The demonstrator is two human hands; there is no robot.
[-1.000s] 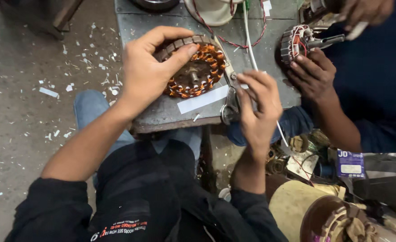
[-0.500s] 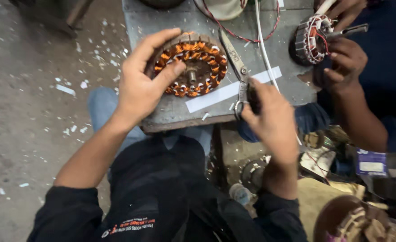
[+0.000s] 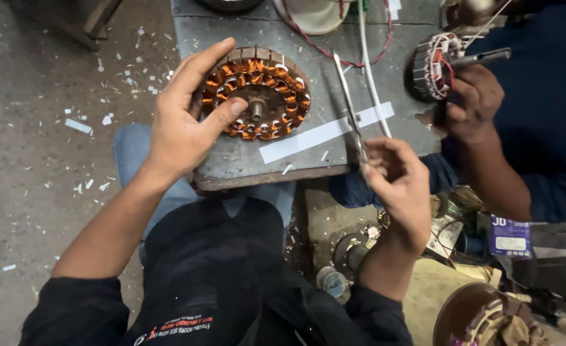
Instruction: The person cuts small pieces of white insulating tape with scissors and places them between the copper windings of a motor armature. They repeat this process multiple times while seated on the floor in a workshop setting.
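While the left hand (image 3: 183, 122) grips the copper-wound stator (image 3: 257, 93) at its near-left edge, thumb pressed on the windings and fingers spread over the rim, the stator lies flat on the grey bench (image 3: 232, 160). Right hand (image 3: 401, 182), closed around the handles of the scissors (image 3: 350, 112), holds the blades over a white paper strip (image 3: 324, 132) beside the stator. Further right, a co-worker's hand (image 3: 475, 106) holds a second stator (image 3: 433, 67).
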